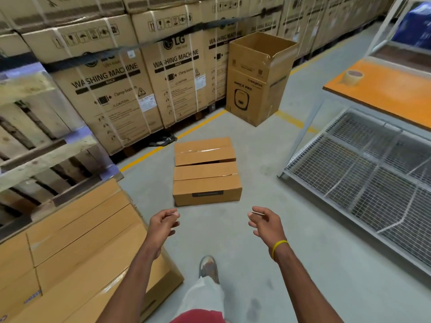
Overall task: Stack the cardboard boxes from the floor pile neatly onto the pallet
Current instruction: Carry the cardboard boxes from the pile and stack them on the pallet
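Both hands extend empty just short of the pile of cardboard boxes [206,173], the left hand [163,226] and right hand [265,223] held apart, fingers loosely curled and touching nothing. The pile sits on the grey floor [268,183]: plain brown boxes, closed and set side by side, with clear tape glinting on the farthest and a dark label on the nearest one's front face. Left of the pile lies a stack of brown boxes [77,241]; beyond it stands a tall open carton [258,80].

A warehouse: strapped washing-machine cartons [112,94] stacked high beside yellow floor lines [172,141].
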Tool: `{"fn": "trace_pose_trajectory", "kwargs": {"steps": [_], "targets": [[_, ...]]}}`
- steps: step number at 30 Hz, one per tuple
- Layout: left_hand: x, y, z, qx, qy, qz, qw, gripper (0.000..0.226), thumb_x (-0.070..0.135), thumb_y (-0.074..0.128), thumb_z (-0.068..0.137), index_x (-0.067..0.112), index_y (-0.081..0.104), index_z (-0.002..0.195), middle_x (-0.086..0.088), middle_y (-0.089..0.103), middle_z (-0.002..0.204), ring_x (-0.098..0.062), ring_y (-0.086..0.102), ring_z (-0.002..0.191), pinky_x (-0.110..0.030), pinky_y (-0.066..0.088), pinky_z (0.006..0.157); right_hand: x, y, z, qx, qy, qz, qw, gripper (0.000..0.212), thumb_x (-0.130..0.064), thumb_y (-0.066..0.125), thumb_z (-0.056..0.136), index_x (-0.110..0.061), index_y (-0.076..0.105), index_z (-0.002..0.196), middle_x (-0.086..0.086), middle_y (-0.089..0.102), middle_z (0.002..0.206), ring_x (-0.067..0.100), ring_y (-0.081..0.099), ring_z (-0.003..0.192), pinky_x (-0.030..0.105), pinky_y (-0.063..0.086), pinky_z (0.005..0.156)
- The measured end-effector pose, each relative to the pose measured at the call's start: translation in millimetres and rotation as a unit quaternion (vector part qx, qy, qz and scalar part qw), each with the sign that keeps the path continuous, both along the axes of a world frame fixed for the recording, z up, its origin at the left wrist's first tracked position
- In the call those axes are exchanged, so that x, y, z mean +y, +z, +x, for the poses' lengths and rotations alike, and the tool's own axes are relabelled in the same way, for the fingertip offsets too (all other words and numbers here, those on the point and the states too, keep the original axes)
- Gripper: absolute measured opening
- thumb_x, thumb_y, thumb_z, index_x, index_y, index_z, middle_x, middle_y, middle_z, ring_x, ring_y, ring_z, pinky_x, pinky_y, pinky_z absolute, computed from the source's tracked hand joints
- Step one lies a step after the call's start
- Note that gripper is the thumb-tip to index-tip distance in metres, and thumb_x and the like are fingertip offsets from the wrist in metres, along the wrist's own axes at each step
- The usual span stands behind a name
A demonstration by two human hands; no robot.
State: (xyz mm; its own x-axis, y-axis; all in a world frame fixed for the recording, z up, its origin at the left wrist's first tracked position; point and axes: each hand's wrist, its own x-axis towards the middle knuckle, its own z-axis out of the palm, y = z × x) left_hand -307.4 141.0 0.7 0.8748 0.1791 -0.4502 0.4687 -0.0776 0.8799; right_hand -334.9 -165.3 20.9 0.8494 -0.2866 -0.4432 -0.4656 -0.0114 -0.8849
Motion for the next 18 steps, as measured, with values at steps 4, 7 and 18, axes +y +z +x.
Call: {"fn": "trace_pose_trajectory", "kwargs": {"steps": [4,7,18], "targets": [[-17,-4,49,-0.001,0.012,-0.008,1.000,0.023,0.021,0.067,0.101,0.017,0.067,0.124,-0.007,0.073,0.118,-0.025,0.071,0.107,-0.041,0.055,0.090,-10,-9,41,0.008,-0.006,-0.010,1.000,0.020,-0.024,0.072,0.090,-0.027,0.068,0.110,-0.004,0.074,0.104,0.015,0.071,0.098,0.047,0.054,0.099],[-24,-13,95,0.003,0.024,-0.010,1.000,0.023,0.019,0.066,0.102,0.017,0.065,0.125,-0.008,0.070,0.119,-0.022,0.070,0.107,-0.040,0.055,0.088,-11,-17,86,0.012,-0.017,-0.024,0.999,0.024,-0.028,0.075,0.088,-0.025,0.070,0.111,-0.009,0.072,0.105,0.012,0.067,0.104,0.044,0.052,0.101],[-21,-45,298,0.050,0.041,-0.024,0.998,0.032,0.014,0.066,0.101,0.010,0.065,0.132,-0.011,0.070,0.114,-0.021,0.068,0.092,-0.036,0.052,0.078,18,-34,301,0.036,0.004,-0.043,0.998,0.022,-0.024,0.072,0.089,-0.024,0.069,0.111,-0.008,0.070,0.106,0.010,0.064,0.103,0.038,0.050,0.102]]}}
